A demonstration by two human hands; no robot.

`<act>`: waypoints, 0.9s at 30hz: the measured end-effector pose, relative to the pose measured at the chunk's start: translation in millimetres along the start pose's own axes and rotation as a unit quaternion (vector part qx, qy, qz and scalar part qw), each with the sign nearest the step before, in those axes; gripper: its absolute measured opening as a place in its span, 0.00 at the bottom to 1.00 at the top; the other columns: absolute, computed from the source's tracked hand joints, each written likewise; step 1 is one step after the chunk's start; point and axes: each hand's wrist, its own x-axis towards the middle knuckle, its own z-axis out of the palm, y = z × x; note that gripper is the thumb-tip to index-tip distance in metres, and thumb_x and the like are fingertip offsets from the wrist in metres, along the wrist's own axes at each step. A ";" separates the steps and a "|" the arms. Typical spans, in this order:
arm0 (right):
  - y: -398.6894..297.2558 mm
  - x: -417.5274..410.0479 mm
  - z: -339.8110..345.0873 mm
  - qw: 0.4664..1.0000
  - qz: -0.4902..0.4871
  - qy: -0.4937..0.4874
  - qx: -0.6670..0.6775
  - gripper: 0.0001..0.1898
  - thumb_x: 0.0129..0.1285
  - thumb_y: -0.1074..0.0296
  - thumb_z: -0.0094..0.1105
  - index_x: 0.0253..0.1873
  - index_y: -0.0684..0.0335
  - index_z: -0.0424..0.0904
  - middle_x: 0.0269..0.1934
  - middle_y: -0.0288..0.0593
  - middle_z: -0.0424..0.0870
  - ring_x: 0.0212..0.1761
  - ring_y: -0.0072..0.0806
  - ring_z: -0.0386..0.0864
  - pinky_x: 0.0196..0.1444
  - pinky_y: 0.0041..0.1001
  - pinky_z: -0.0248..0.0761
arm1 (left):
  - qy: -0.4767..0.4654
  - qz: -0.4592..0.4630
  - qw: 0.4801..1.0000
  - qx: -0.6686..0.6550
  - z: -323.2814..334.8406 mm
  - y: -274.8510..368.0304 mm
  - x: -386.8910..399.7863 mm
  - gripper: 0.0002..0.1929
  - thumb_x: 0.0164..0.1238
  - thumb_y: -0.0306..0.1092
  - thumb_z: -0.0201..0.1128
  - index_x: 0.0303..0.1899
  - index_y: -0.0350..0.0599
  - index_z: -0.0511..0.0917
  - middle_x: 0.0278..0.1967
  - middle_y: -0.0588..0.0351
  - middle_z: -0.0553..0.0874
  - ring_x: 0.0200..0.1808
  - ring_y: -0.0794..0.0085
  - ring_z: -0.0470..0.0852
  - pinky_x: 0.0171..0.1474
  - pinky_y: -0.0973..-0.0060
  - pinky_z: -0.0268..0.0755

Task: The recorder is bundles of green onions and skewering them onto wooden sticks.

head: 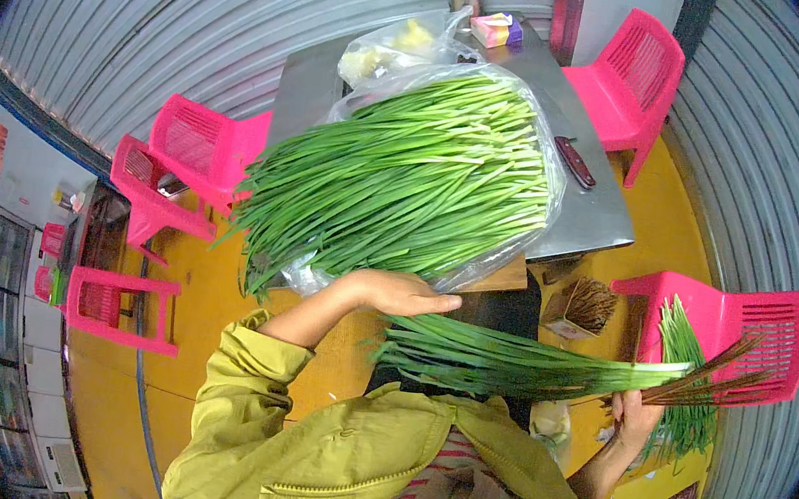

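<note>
A bundle of garlic chives (505, 361) lies across my lap, its pale cut ends to the right. My right hand (635, 417) grips it near those ends, together with thin brown straw stalks (706, 377). My left hand (405, 296) is over the leafy end, by the near edge of a big heap of chives (408, 176); its fingers are largely hidden, so its grip is unclear. That heap rests on a clear plastic bag (552, 193) on the metal table (595, 220).
A dark red-handled knife (576, 162) lies right of the heap. Behind are a bag with yellowish contents (385, 48) and a tissue pack (497, 30). At right, more chives (686, 389) lie on a pink chair (766, 343), near a box of brown stalks (585, 308).
</note>
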 end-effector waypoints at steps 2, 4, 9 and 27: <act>5.5 -0.3 -22.8 0.998 -0.025 -0.054 -0.036 0.11 0.51 0.78 0.53 0.40 0.65 0.67 0.22 0.36 0.69 0.12 0.18 0.61 0.13 0.19 0.55 | 0.008 0.011 1.000 0.026 -4.2 -5.2 -2.3 0.38 0.62 0.67 0.35 0.41 0.35 0.77 0.41 0.39 0.79 0.45 0.51 0.76 0.50 0.66 0.66; 9.1 -2.3 -35.8 0.997 -0.014 -0.049 -0.052 0.11 0.51 0.78 0.53 0.40 0.65 0.66 0.21 0.36 0.69 0.12 0.19 0.61 0.12 0.19 0.54 | 0.031 0.008 0.998 0.063 -19.3 14.7 -4.0 0.34 0.63 0.64 0.37 0.41 0.38 0.77 0.39 0.41 0.80 0.42 0.52 0.77 0.47 0.64 0.67; 16.0 -2.1 -62.5 0.999 -0.018 -0.019 -0.048 0.10 0.53 0.76 0.53 0.40 0.65 0.65 0.20 0.37 0.68 0.10 0.18 0.59 0.11 0.20 0.53 | 0.237 -0.038 0.954 0.178 -24.7 31.5 5.6 0.24 0.63 0.56 0.46 0.37 0.44 0.78 0.29 0.44 0.81 0.33 0.50 0.79 0.38 0.60 0.69; 0.7 20.0 13.6 0.969 0.118 -0.103 -0.192 0.04 0.55 0.71 0.55 0.33 0.64 0.73 0.18 0.33 0.71 0.15 0.18 0.66 0.17 0.19 0.58 | 0.577 0.155 0.777 0.197 -18.5 37.1 65.1 0.08 0.56 0.32 0.57 0.35 0.41 0.69 0.28 0.51 0.75 0.29 0.58 0.75 0.32 0.67 0.68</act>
